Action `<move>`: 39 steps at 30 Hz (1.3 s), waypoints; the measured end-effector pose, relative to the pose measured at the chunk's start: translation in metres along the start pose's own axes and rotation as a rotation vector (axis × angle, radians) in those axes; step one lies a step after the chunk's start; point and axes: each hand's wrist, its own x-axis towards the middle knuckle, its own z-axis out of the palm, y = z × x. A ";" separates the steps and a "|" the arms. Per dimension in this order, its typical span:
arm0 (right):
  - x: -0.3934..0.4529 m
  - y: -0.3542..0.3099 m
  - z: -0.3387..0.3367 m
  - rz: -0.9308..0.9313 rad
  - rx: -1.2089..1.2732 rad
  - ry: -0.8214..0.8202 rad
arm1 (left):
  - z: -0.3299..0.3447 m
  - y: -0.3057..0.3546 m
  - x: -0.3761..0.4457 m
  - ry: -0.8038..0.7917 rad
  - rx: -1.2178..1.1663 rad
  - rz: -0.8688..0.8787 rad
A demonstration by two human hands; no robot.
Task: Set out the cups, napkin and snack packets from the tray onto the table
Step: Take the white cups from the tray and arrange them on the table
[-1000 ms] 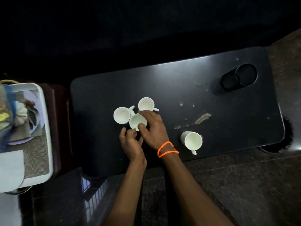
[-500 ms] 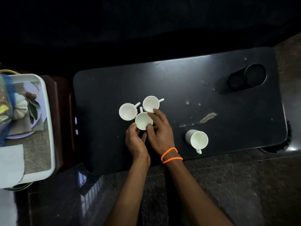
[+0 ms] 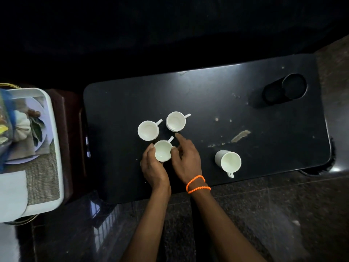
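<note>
Several white cups stand on the black table (image 3: 217,95). The near cup (image 3: 163,150) sits between my hands: my left hand (image 3: 153,165) grips its left side, and the thumb of my right hand (image 3: 186,157) touches its right side, with the index finger stretched toward the far cup (image 3: 176,121). Another cup (image 3: 148,130) stands left of that one, and a fourth cup (image 3: 229,161) is apart at the right. The white tray (image 3: 54,148) at the left holds a white napkin (image 3: 11,193) and snack packets (image 3: 5,120), partly cut off.
A black cylindrical holder (image 3: 283,89) lies at the table's far right corner. Scuffs and a torn patch (image 3: 239,136) mark the tabletop. The tray rests on a dark brown stand (image 3: 69,129) with a woven mat (image 3: 43,176) inside. Dark polished floor surrounds the table.
The near cup has been pulled toward me, away from the other two. Its handle now points up and to the right. My right index finger has stretched out toward the far cup.
</note>
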 end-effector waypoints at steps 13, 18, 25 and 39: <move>0.002 0.010 -0.007 -0.087 -0.159 0.036 | 0.007 0.004 -0.004 -0.012 -0.032 -0.302; -0.008 0.017 -0.005 -0.022 0.012 0.017 | -0.002 -0.008 -0.006 0.020 0.039 -0.110; -0.039 0.038 -0.003 0.071 0.183 0.063 | -0.014 -0.024 -0.013 -0.093 0.079 -0.078; -0.079 0.075 -0.010 0.126 0.235 0.184 | -0.029 -0.049 -0.041 -0.201 0.295 0.059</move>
